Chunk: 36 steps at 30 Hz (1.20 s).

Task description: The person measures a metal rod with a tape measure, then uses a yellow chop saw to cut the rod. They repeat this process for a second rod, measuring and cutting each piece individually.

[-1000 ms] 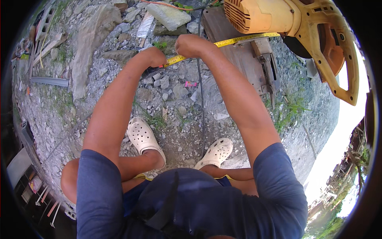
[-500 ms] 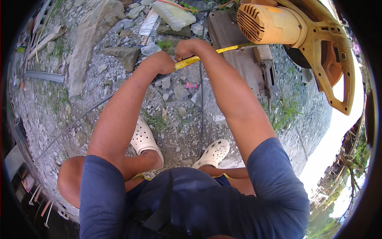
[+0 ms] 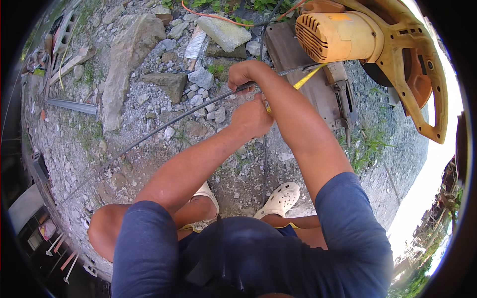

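My right hand [image 3: 242,74] is closed around a long ribbed steel rod [image 3: 169,122], which slants from the lower left up to the cut-off saw. My left hand [image 3: 252,118] sits just nearer, beside my right forearm, with its fingers closed on a tape measure whose case is mostly hidden in the hand. Its yellow blade [image 3: 307,77] passes behind my right forearm and comes out toward the saw base. The yellow cut-off saw [image 3: 343,37], with its motor, loop handle and dark disc, stands at the upper right on a brown metal base [image 3: 313,94].
Broken concrete slabs [image 3: 130,67] and rubble cover the ground ahead. A grey metal channel [image 3: 72,106] lies at the left. An orange cord [image 3: 218,19] runs along the far side, and a dark cable [image 3: 265,169] passes between my clog-shod feet.
My left hand has moved right and nearer, beside my right forearm, and the tape blade has swung to a steeper slant. My right hand now shows wrapped on the rod. The view has shifted slightly.
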Available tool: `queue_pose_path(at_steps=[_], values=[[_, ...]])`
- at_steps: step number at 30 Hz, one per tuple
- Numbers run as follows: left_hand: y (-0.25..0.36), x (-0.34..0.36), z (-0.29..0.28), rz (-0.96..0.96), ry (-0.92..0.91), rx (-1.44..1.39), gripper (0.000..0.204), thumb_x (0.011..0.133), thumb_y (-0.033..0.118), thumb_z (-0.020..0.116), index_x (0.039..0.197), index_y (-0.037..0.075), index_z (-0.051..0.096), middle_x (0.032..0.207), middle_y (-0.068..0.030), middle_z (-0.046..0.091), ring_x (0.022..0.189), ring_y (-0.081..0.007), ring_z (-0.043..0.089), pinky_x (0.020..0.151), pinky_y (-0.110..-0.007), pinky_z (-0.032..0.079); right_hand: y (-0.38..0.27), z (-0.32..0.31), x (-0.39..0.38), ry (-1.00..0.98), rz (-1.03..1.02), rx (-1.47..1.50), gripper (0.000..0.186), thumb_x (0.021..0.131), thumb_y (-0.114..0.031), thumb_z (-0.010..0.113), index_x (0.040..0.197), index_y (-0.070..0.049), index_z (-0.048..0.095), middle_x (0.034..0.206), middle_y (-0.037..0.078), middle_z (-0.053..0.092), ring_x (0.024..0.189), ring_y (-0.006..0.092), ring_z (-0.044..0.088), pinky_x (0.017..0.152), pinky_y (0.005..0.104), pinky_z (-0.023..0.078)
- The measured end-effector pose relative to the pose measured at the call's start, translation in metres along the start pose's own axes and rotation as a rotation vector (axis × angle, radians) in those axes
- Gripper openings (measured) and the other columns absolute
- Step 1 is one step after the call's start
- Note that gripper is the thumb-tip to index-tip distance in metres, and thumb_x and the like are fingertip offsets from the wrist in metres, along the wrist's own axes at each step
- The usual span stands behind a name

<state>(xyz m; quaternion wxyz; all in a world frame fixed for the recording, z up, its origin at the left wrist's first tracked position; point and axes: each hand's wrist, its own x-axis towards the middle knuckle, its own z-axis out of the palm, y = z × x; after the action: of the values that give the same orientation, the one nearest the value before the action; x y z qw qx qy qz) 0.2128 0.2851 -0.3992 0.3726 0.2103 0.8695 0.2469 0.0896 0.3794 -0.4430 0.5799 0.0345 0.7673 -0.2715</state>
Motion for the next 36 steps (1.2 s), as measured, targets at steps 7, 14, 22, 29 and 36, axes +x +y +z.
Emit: queue_pose_path(at_steps=[7, 14, 22, 29, 36], values=[[0.0, -0.036, 0.008, -0.02, -0.416, 0.18, 0.093, 0.084, 0.055, 0.064, 0.132, -0.018, 0.034, 0.11, -0.0313, 0.064, 0.1, -0.0397, 0.067, 0.086, -0.046, 0.053, 0.007, 0.002, -0.001, 0.026, -0.045, 0.002, 0.02, 0.084, -0.021, 0.063, 0.089, -0.004, 0.072, 0.087, 0.01, 0.071, 0.074, 0.023, 0.068, 0.065, 0.0396, 0.056], [0.005, -0.037, -0.03, -0.138, -0.34, 0.084, 0.108, 0.077, 0.064, 0.068, 0.135, -0.018, 0.028, 0.114, -0.0332, 0.062, 0.104, -0.0404, 0.066, 0.088, -0.045, 0.052, 0.012, 0.006, 0.001, 0.042, -0.075, 0.082, 0.022, 0.085, -0.022, 0.063, 0.089, -0.003, 0.073, 0.086, 0.011, 0.071, 0.074, 0.0237, 0.068, 0.067, 0.0382, 0.058], [0.001, -0.016, 0.004, -0.009, -0.292, 0.083, 0.111, 0.077, 0.066, 0.067, 0.136, -0.019, 0.026, 0.111, -0.0302, 0.065, 0.105, -0.0389, 0.066, 0.088, -0.044, 0.052, 0.01, 0.005, -0.004, 0.022, -0.08, -0.004, 0.021, 0.083, -0.024, 0.065, 0.092, -0.006, 0.073, 0.092, 0.008, 0.073, 0.08, 0.0213, 0.069, 0.071, 0.0423, 0.055], [-0.008, -0.049, -0.008, -0.006, -0.444, 0.248, 0.113, 0.076, 0.069, 0.068, 0.137, -0.017, 0.026, 0.108, -0.0322, 0.064, 0.103, -0.0401, 0.066, 0.087, -0.045, 0.052, 0.014, 0.008, -0.01, 0.066, -0.121, 0.052, 0.021, 0.084, -0.021, 0.066, 0.09, -0.002, 0.071, 0.087, 0.009, 0.072, 0.077, 0.0213, 0.068, 0.067, 0.0381, 0.057], [0.011, -0.046, -0.029, 0.063, -0.308, 0.292, 0.113, 0.07, 0.073, 0.069, 0.137, -0.01, 0.032, 0.11, -0.0296, 0.065, 0.1, -0.0416, 0.067, 0.087, -0.045, 0.053, 0.011, 0.008, -0.013, 0.053, -0.13, 0.049, 0.021, 0.084, -0.022, 0.066, 0.094, -0.004, 0.072, 0.087, 0.008, 0.072, 0.077, 0.021, 0.068, 0.064, 0.038, 0.056]])
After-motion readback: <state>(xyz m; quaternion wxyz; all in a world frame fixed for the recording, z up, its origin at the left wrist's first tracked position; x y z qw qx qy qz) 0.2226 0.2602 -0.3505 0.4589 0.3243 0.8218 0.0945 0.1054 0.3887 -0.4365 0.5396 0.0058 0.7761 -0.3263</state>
